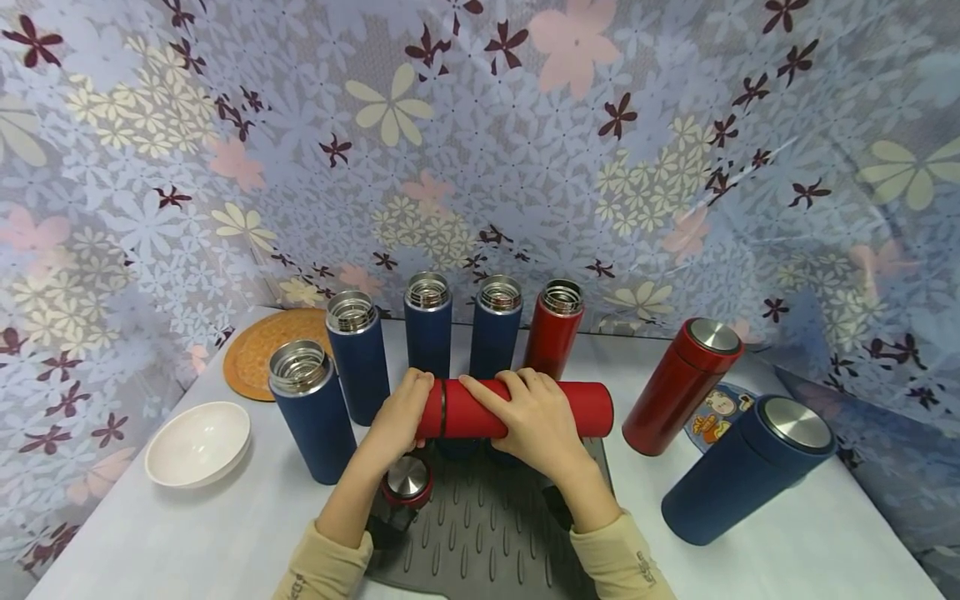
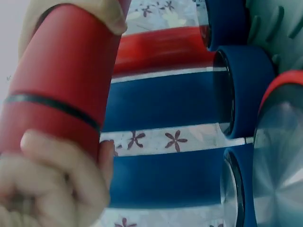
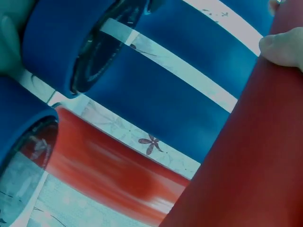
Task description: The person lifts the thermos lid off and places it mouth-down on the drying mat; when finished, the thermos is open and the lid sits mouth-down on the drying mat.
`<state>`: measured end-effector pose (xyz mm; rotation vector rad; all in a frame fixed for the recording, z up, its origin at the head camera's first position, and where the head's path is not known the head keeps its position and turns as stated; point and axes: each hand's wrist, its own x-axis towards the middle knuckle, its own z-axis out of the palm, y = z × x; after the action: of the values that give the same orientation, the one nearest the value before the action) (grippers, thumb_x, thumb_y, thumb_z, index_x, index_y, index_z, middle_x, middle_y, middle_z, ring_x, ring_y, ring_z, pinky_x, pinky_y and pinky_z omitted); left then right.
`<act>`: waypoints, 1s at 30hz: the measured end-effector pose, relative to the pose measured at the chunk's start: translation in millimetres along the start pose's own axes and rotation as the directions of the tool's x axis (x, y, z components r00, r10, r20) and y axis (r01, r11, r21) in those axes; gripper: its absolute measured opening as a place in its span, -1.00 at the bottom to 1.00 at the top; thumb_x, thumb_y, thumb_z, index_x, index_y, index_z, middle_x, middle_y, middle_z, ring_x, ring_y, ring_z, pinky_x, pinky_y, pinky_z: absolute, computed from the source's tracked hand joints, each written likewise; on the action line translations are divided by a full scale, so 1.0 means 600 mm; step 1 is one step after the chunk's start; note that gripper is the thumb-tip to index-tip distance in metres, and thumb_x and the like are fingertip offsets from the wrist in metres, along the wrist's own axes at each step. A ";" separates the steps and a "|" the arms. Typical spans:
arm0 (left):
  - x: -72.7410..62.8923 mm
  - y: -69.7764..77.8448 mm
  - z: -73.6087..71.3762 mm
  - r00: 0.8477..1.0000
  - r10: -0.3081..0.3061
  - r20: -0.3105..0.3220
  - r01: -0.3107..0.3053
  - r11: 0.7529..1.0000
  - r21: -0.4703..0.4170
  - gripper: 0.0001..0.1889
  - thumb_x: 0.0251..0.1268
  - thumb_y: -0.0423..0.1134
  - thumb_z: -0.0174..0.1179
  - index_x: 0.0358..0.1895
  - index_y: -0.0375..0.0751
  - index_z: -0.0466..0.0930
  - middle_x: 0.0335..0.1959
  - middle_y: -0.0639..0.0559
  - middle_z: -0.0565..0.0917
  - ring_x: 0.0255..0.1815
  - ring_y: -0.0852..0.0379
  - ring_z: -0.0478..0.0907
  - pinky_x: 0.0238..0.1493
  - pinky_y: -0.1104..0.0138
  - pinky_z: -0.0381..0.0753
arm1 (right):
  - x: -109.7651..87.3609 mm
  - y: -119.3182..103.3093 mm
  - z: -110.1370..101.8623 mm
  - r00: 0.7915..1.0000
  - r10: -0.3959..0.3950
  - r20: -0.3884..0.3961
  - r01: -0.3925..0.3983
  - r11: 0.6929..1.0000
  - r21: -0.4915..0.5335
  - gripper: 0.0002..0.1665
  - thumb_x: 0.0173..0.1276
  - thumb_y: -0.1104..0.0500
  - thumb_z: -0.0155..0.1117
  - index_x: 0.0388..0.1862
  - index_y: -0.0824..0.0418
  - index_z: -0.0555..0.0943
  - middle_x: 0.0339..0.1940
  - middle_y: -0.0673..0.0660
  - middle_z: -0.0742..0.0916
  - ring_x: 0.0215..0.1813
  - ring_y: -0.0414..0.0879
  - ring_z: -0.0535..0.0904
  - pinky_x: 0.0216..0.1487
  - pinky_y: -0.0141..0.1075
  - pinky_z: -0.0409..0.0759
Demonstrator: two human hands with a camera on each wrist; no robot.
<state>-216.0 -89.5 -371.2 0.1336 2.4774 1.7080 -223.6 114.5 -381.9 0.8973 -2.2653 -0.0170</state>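
Note:
Both hands hold a red thermos bottle (image 1: 592, 408) sideways above the grey mat. My left hand (image 1: 400, 414) grips its lid end, left of a dark ring round the bottle. The right hand (image 1: 536, 421) is wrapped round the body, its thumb pointing toward the lid. In the left wrist view, the left hand's fingers (image 2: 57, 179) curl over the lid (image 2: 45, 130), which sits on the bottle. Beneath the hands, a red lid with a steel top (image 1: 407, 478) rests on the mat. Blue lids (image 2: 253, 92) stand near it, mostly hidden from the head view.
Behind the mat (image 1: 465, 542) stand several lidless blue bottles (image 1: 360, 367) and a lidless red one (image 1: 553, 337). To the right are a lidded red bottle (image 1: 675, 392) and a lidded blue bottle (image 1: 742, 471), near a cartoon mat (image 1: 712, 425). Left are a white bowl (image 1: 198, 446) and round board (image 1: 251, 358).

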 end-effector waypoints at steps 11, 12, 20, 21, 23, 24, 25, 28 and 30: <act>0.005 -0.022 -0.037 0.866 0.440 0.239 -0.457 0.889 0.020 -0.24 -0.09 -0.39 0.41 0.27 -0.09 0.26 0.24 -0.11 0.26 0.11 -0.10 0.39 -0.01 0.09 0.56 | -0.009 0.020 -0.016 0.996 0.058 0.074 -0.060 0.998 0.030 0.10 -0.40 -0.07 0.62 0.28 -0.18 0.37 -0.18 0.14 0.64 -0.15 0.07 0.53 -0.16 -0.06 0.57; 0.004 -0.023 -0.038 0.851 0.472 0.229 -0.490 0.871 0.028 -0.27 -0.12 -0.43 0.41 0.23 -0.10 0.31 0.22 -0.10 0.30 0.11 -0.11 0.39 -0.01 0.07 0.55 | -0.010 0.021 -0.017 0.995 0.058 0.075 -0.061 0.997 0.039 0.10 -0.39 -0.07 0.62 0.28 -0.17 0.38 -0.18 0.13 0.64 -0.15 0.07 0.53 -0.16 -0.06 0.57; 0.001 -0.022 -0.047 0.849 0.494 0.187 -0.506 0.863 0.015 -0.34 -0.23 -0.46 0.45 0.09 -0.08 0.45 0.02 -0.04 0.47 -0.06 -0.03 0.51 -0.11 0.13 0.61 | -0.009 0.020 -0.017 0.998 0.021 0.063 -0.024 0.998 0.053 0.10 -0.38 -0.05 0.62 0.28 -0.17 0.38 -0.19 0.12 0.63 -0.14 0.05 0.52 -0.16 -0.09 0.55; 0.001 -0.021 -0.048 0.852 0.490 0.185 -0.501 0.865 0.016 -0.34 -0.23 -0.45 0.45 0.09 -0.08 0.45 0.02 -0.03 0.48 -0.07 -0.01 0.52 -0.12 0.15 0.61 | -0.008 0.019 -0.017 0.998 0.019 0.059 -0.022 0.998 0.054 0.10 -0.39 -0.05 0.63 0.28 -0.17 0.38 -0.19 0.12 0.63 -0.15 0.05 0.52 -0.16 -0.09 0.55; 0.001 -0.021 -0.049 0.858 0.481 0.182 -0.492 0.870 0.021 -0.34 -0.24 -0.44 0.46 0.09 -0.06 0.46 0.02 -0.01 0.48 -0.08 0.01 0.53 -0.13 0.19 0.62 | -0.008 0.019 -0.017 0.998 0.018 0.054 -0.021 0.998 0.059 0.10 -0.40 -0.04 0.63 0.27 -0.16 0.39 -0.20 0.12 0.63 -0.15 0.05 0.52 -0.16 -0.09 0.55; 0.001 -0.021 -0.049 0.859 0.479 0.180 -0.491 0.871 0.024 -0.34 -0.24 -0.43 0.46 0.09 -0.06 0.47 0.02 -0.02 0.49 -0.09 0.01 0.54 -0.14 0.20 0.62 | -0.008 0.019 -0.017 0.999 0.017 0.052 -0.021 0.998 0.062 0.10 -0.41 -0.04 0.63 0.27 -0.16 0.39 -0.20 0.11 0.63 -0.15 0.05 0.52 -0.16 -0.09 0.55; 0.001 -0.022 -0.049 0.861 0.476 0.177 -0.488 0.873 0.026 -0.34 -0.24 -0.42 0.46 0.09 -0.06 0.47 0.02 -0.02 0.49 -0.10 0.02 0.54 -0.15 0.21 0.62 | -0.008 0.019 -0.016 0.999 0.017 0.051 -0.021 0.998 0.064 0.10 -0.40 -0.04 0.63 0.27 -0.16 0.39 -0.20 0.11 0.63 -0.15 0.05 0.52 -0.16 -0.09 0.55; 0.002 -0.023 -0.049 0.870 0.463 0.170 -0.473 0.881 0.019 -0.33 -0.24 -0.39 0.47 0.10 -0.08 0.47 0.02 -0.07 0.50 -0.14 0.01 0.56 -0.19 0.23 0.63 | -0.008 0.019 -0.015 0.999 0.015 0.049 -0.018 0.997 0.069 0.09 -0.39 -0.03 0.63 0.27 -0.16 0.39 -0.20 0.11 0.63 -0.15 0.05 0.52 -0.16 -0.09 0.55; 0.002 -0.023 -0.048 0.880 0.443 0.171 -0.448 0.894 -0.012 -0.34 -0.22 -0.39 0.47 0.11 -0.09 0.46 0.03 -0.11 0.50 -0.17 0.00 0.57 -0.23 0.25 0.64 | -0.008 0.020 -0.015 0.999 0.013 0.046 -0.016 0.997 0.071 0.09 -0.39 -0.03 0.62 0.27 -0.16 0.39 -0.20 0.11 0.63 -0.15 0.05 0.52 -0.15 -0.09 0.55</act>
<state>-222.0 -121.1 -374.2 0.8793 2.4731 1.7202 -222.7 128.5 -375.4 0.9258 -2.3272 0.0507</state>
